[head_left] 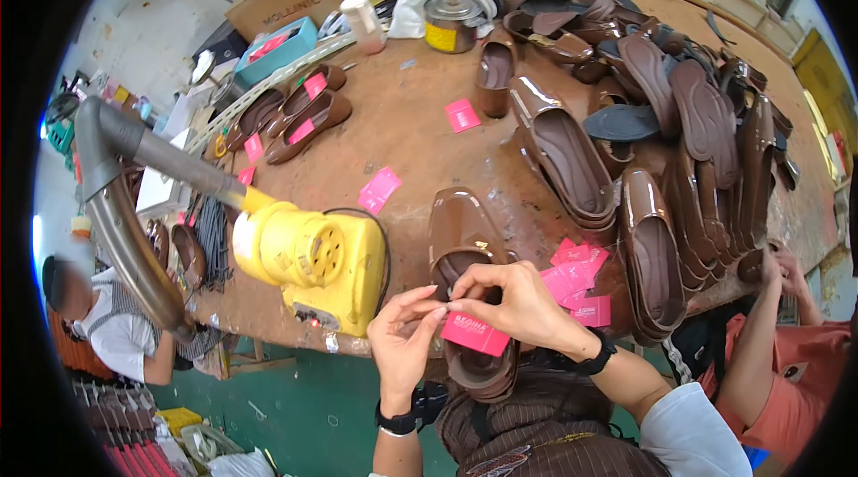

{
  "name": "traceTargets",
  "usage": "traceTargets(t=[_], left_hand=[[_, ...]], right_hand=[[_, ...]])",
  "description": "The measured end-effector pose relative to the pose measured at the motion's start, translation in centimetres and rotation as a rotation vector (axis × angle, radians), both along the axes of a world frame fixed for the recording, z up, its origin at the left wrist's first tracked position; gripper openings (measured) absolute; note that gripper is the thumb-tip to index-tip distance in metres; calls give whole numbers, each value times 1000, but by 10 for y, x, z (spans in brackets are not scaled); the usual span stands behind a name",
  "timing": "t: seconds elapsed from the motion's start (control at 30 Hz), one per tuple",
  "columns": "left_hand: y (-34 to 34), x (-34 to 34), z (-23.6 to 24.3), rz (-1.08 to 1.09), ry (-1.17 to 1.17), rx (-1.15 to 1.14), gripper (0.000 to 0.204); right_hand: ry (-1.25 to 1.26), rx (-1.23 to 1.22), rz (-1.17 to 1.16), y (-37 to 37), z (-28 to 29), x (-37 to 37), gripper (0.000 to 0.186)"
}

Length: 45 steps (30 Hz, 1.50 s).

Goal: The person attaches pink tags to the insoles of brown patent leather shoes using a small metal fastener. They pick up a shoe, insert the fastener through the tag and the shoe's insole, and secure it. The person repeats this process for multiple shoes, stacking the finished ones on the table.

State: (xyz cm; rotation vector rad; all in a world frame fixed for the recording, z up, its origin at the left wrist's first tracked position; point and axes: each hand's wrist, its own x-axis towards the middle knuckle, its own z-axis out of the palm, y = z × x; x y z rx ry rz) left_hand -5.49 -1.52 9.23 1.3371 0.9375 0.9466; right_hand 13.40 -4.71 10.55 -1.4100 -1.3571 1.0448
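In the head view, the right hand (523,303) has thumb and bent forefinger closed in a pinch on a small pink card (475,336), flat, stiff-looking and rectangular. The left hand (404,343) brings its fingertips together at the card's upper left corner; whether they grip it, I cannot tell. The card hangs over the opening of a glossy brown square-toed loafer (466,219) at the table's near edge, toe pointing far. Just right lies a loose pile of pink cards (574,273), beyond which patent-smooth brown loafers (572,155) nest together. Dark, matte insoles (706,110) heap up at far right. To the left, a yellow machine (313,253) with a curved grey metal pipe (134,227) stands on the scuffed brown tabletop (411,133).
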Motion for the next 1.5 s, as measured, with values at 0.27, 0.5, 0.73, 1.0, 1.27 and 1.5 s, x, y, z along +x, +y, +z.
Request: traceTargets(t=[0.27, 0.5, 0.73, 1.0, 1.27, 1.5], left_hand=[[0, 0, 11, 10, 147, -28, 37], [4, -1, 16, -42, 200, 16, 35], [5, -1, 18, -67, 217, 11, 34], [1, 8, 8, 91, 76, 33, 31], [-1, 6, 8, -78, 803, 106, 24], [59, 1, 33, 78, 390, 454, 22]], right_hand=[[-5, 38, 9, -2, 1, 2, 12], [-31, 132, -1, -1, -8, 2, 12], [-33, 139, 21, -1, -5, 1, 15], [81, 110, -35, -3, -7, -3, 14], [-766, -77, -397, -16, -54, 67, 14], [-999, -218, -324, -9, -104, 70, 19]])
